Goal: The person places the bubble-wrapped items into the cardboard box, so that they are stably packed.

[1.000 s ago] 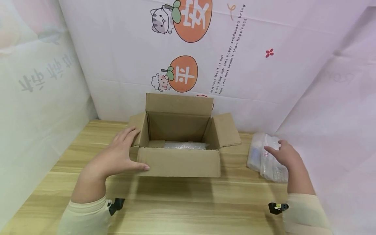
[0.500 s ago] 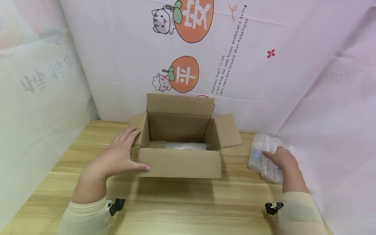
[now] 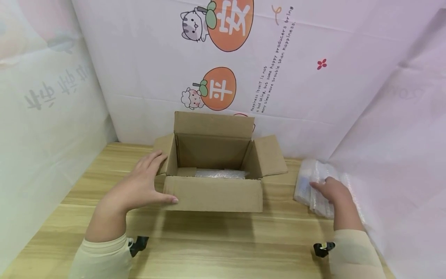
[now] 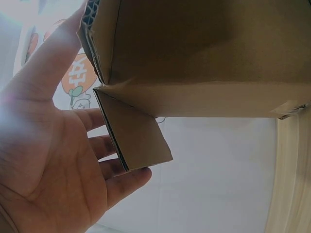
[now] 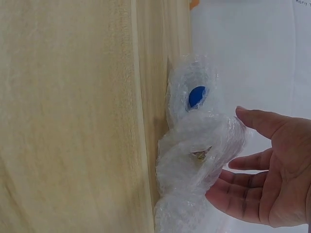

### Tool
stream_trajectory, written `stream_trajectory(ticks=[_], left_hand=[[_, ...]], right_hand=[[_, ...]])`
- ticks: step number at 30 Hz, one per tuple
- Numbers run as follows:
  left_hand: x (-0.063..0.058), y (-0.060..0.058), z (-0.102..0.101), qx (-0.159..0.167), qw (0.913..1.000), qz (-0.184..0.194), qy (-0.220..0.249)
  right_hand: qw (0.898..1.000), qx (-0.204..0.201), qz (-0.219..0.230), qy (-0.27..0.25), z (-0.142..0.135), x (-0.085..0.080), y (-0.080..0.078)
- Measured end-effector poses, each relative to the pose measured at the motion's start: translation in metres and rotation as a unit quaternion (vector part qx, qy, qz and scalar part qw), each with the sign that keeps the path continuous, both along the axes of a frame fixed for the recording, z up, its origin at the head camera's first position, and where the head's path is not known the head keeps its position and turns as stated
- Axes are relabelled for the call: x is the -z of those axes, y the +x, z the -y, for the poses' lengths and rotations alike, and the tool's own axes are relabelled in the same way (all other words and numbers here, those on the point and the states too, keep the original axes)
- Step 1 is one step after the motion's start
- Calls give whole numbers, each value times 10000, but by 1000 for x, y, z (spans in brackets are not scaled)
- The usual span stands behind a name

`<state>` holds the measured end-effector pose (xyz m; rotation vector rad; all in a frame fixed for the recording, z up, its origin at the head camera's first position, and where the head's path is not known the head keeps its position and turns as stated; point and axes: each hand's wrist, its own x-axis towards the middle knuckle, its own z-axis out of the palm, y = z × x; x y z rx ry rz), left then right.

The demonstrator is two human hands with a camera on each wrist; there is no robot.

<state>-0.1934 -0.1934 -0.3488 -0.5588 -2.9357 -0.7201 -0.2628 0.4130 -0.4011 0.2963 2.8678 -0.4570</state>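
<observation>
A cardboard box [image 3: 212, 193] stands with its flaps folded outward. Fingers of my left hand [image 3: 139, 182] lie spread over its left flap [image 4: 136, 138], and the thumb rests on the front flap. Inside the box shows a bubble-wrapped item [image 3: 220, 174]. Out to the right, my right hand [image 3: 334, 190] is at the middle of a row of bubble-wrapped packages, with thumb and fingers on either side of the middle package [image 5: 194, 155]. Something gold-coloured shows through its wrap. The package beside it [image 5: 184, 82] has a round blue end.
The box and packages are on a wood-grain tabletop [image 3: 216, 248]. A white printed sheet [image 3: 289, 128] rises right behind the box. Another white sheet [image 3: 393, 162] borders the packages on the right. A further white sheet [image 3: 45, 135] stands at the left.
My right hand has moved left and slightly down onto the middle package, and more wrap shows to its right. The left hand and the box have kept their places.
</observation>
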Motion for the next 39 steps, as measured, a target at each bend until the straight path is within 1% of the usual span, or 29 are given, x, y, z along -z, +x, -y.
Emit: stream_trajectory(ticks=[9,17,25,34,39], left_hand=[[0,0,1,22,10000,29,-31],[3,-2,1,11,10000,26,-40],[4,-2,2,27,10000,-19,-51],[3,-2,1,6,10000,-72,-22],[2,0,1,8,9999,-100,-24]], right_hand=[[9999,57,-13,-112,2,-3,2],[9999,30,-106,-67,0,-3,0],[10000,28,4,-63,2,1,-3],[9998,78,-88,-139,3,2,-4],[9997,16,-244,-26,2,-2,-2]])
